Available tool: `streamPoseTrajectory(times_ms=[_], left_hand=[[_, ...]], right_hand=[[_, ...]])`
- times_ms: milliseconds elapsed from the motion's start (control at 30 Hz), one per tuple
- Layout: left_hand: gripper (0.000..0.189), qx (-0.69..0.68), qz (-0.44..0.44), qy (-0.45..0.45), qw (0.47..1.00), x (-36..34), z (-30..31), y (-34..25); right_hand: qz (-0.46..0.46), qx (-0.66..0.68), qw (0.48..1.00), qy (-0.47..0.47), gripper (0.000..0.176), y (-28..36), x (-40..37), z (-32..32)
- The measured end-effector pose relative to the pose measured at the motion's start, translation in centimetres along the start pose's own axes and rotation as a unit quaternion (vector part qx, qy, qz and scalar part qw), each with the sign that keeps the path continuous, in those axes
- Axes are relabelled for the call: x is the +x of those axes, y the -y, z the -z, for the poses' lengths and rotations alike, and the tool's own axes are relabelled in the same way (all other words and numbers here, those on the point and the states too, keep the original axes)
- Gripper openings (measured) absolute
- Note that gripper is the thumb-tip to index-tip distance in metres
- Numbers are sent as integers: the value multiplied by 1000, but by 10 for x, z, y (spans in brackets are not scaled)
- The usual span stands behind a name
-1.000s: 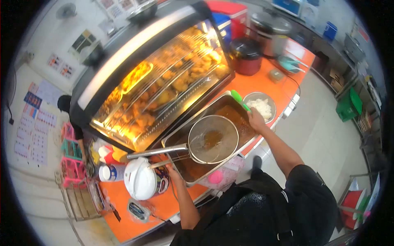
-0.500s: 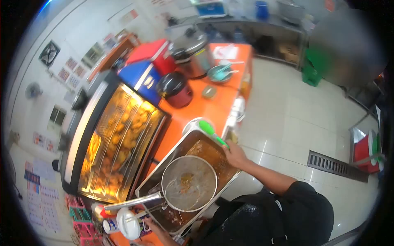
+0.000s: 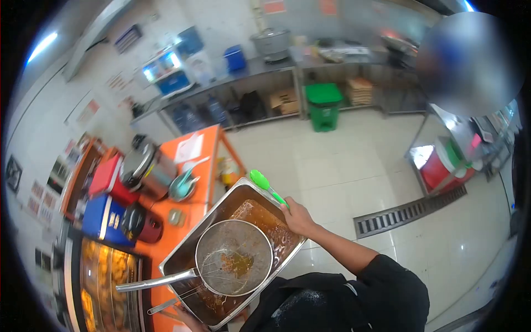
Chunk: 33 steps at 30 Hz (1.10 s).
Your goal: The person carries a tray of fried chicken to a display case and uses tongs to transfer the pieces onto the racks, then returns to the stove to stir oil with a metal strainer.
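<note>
In front of me is a deep rectangular steel pan (image 3: 225, 200) with brown oily liquid in it. A round mesh strainer (image 3: 234, 258) lies across the pan, dark crumbs in its mesh, its long handle jutting left. My right hand (image 3: 300, 217) is closed at the pan's right rim and also grips green-headed tongs (image 3: 259, 179), which point up and left. At the pan's lower-left edge is my left hand (image 3: 189, 320), closed against the side, fingers partly hidden. Beside it, a second thin metal handle (image 3: 161, 306) sticks out of the pan.
An orange table (image 3: 194, 213) on the left bears a rice cooker (image 3: 142, 222), a large steel pot (image 3: 157, 174) and a bowl of utensils (image 3: 182, 187). A lit food cabinet (image 3: 108, 282) stands nearer. Ahead are steel counters, a green bin (image 3: 323, 113) and a floor drain (image 3: 406, 212).
The view has turned right, so the table and cabinet slide left. Held by both hands, the pan with the strainer has turned along with me, away from the cabinet.
</note>
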<state>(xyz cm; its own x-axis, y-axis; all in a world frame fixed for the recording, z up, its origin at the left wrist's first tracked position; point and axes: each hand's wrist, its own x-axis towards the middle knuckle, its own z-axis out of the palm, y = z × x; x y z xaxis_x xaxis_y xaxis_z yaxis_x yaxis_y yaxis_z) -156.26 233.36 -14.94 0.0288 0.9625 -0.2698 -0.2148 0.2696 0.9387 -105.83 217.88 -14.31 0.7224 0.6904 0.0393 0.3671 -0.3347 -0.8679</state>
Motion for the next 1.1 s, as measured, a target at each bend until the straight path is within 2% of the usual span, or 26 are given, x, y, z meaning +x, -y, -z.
streamPoseTrajectory(times_ms=[67, 100, 167, 233, 333, 367, 400, 467, 533, 567, 600, 667, 700, 833, 867, 933, 967, 1067, 1100], left_hand=[[70, -8, 0, 57, 998, 33, -65, 16], [69, 19, 29, 67, 997, 66, -82, 28], [68, 55, 65, 98, 992, 101, -153, 37], [67, 37, 92, 211, 972, 101, -257, 36], [61, 24, 71, 267, 961, 108, -410, 50], [63, 28, 77, 298, 951, 161, -433, 88], [59, 35, 107, 278, 954, 166, -481, 92], [57, 69, 105, 333, 935, 149, -578, 95], [53, 83, 117, 412, 900, 181, -654, 134], [50, 101, 131, 393, 904, 191, -697, 156], [47, 95, 80, 385, 914, 163, -744, 154], [49, 125, 142, 486, 853, 215, -810, 224], [50, 163, 130, 497, 843, 188, -853, 219], [53, 159, 146, 554, 804, 122, -1000, 262], [53, 155, 152, 553, 804, 111, -1018, 280], [54, 171, 124, 552, 807, 87, -1096, 308], [58, 220, 110, 551, 797, 79, -1124, 318], [63, 228, 109, 530, 809, 54, -1215, 369], [66, 241, 117, 539, 798, 39, -1234, 376]], right_hand=[[-30, -16, 998, -47, 35, -28, 21, 40], [-49, -26, 996, -70, 36, -42, 31, 58], [-97, -32, 989, -109, 36, -68, 49, 99], [-136, -37, 979, -147, 36, -100, 67, 133], [-168, -71, 951, -250, 34, -148, 89, 180], [-199, -75, 940, -268, 33, -156, 94, 200], [-230, -79, 928, -282, 32, -162, 97, 216], [-250, -84, 911, -317, 33, -176, 105, 249], [-261, -93, 892, -356, 33, -201, 116, 288], [-279, -107, 877, -378, 33, -217, 120, 303], [-298, -118, 860, -398, 34, -233, 126, 319], [-301, -119, 841, -433, 34, -251, 130, 351], [-296, -125, 829, -457, 34, -261, 134, 368], [-320, -149, 804, -478, 35, -314, 157, 454], [-321, -155, 804, -477, 35, -331, 156, 463], [-292, -189, 774, -530, 35, -364, 175, 510], [-340, -141, 777, -511, 35, -375, 181, 534], [-364, -133, 766, -513, 35, -412, 199, 598], [-365, -136, 759, -522, 34, -420, 200, 611]])
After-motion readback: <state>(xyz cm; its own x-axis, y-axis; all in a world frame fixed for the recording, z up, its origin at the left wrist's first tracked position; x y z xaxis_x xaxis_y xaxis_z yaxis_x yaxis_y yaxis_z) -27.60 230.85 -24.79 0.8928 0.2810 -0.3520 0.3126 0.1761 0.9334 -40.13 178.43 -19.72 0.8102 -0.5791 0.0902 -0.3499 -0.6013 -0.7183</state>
